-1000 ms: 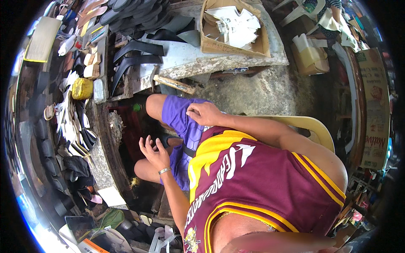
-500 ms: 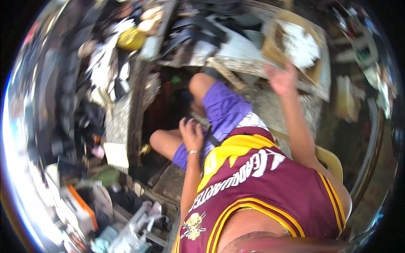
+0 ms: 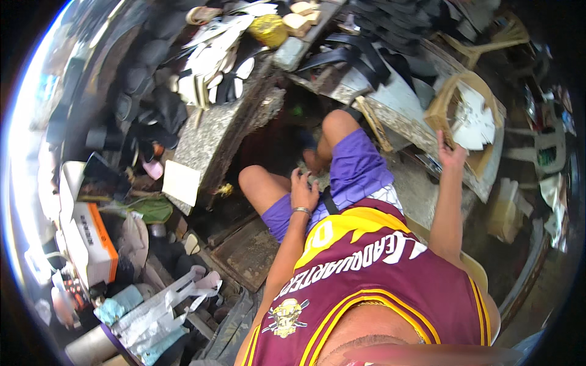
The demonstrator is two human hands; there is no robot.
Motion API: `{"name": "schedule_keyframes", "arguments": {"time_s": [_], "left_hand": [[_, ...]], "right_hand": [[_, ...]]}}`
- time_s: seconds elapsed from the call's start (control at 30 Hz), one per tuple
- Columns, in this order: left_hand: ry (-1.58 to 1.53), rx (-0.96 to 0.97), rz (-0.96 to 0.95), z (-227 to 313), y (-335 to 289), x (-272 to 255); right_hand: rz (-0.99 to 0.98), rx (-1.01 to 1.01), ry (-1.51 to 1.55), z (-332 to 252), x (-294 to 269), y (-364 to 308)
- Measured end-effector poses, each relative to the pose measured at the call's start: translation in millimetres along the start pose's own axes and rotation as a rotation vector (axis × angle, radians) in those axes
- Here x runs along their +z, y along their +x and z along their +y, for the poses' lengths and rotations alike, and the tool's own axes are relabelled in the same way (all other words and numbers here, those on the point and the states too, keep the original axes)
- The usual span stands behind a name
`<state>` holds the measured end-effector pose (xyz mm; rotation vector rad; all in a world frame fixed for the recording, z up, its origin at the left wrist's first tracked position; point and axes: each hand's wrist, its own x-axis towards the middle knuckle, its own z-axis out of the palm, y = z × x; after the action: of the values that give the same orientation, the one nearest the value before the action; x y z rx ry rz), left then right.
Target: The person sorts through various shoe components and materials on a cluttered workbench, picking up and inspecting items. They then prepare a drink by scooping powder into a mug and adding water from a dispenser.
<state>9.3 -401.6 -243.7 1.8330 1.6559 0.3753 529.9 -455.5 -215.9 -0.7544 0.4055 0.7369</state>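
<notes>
My right hand (image 3: 452,156) reaches out to an open cardboard box (image 3: 441,110) on the worktable at the right. Its fingers are stretched out and meet the box's near wall; nothing shows in its grasp. Inside the box lies a heap of thin white cut pieces (image 3: 474,119). My left hand (image 3: 303,194), with a metal band at its wrist, hovers by my lap between the knees. Its fingers are loosely bent and apart, with no object visible in them.
Black strips (image 3: 360,58) lie on the table left of the box. White flat pieces (image 3: 213,61) and a yellow roll (image 3: 268,30) crowd the left bench. A pale square sheet (image 3: 181,183) rests at that bench's near end. An orange-and-white box (image 3: 94,244) and plastic bags (image 3: 149,326) stand lower left.
The whole view has swung, so the benches and box sit further right in the picture. My right hand has come against the box's near wall. The left hand stays near my lap.
</notes>
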Motion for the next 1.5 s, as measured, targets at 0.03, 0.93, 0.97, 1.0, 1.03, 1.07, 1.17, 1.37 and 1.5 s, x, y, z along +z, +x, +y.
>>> {"name": "schedule_keyframes", "arguments": {"time_s": [0.03, 0.93, 0.97, 1.0, 1.03, 1.07, 1.17, 1.37, 1.5], "left_hand": [[0.001, 0.002, 0.015, 0, 4, 5], [-0.263, 0.026, -0.12, -33, 32, -41], [-0.285, 0.018, -0.132, -34, 36, -42], [-0.288, 0.039, -0.117, -35, 40, -43], [-0.296, 0.054, -0.114, -36, 43, -44], [-0.299, 0.038, -0.134, -35, 47, -42], [-0.268, 0.096, -0.126, -30, 55, -34], [-0.237, 0.137, -0.083, -24, 70, -12], [-0.237, 0.085, -0.08, -23, 74, -9]], "right_hand": [[-0.001, -0.028, 0.01, 5, -6, 4], [0.337, -0.654, 0.212, -151, -117, -90], [0.354, -0.665, 0.206, -149, -119, -92], [0.37, -0.668, 0.195, -147, -121, -95], [0.38, -0.67, 0.191, -143, -123, -97], [0.383, -0.67, 0.182, -141, -125, -98], [0.385, -0.666, 0.173, -138, -128, -96], [0.394, -0.654, 0.141, -121, -93, -74], [0.273, -0.452, 0.078, -76, -51, -53]]}}
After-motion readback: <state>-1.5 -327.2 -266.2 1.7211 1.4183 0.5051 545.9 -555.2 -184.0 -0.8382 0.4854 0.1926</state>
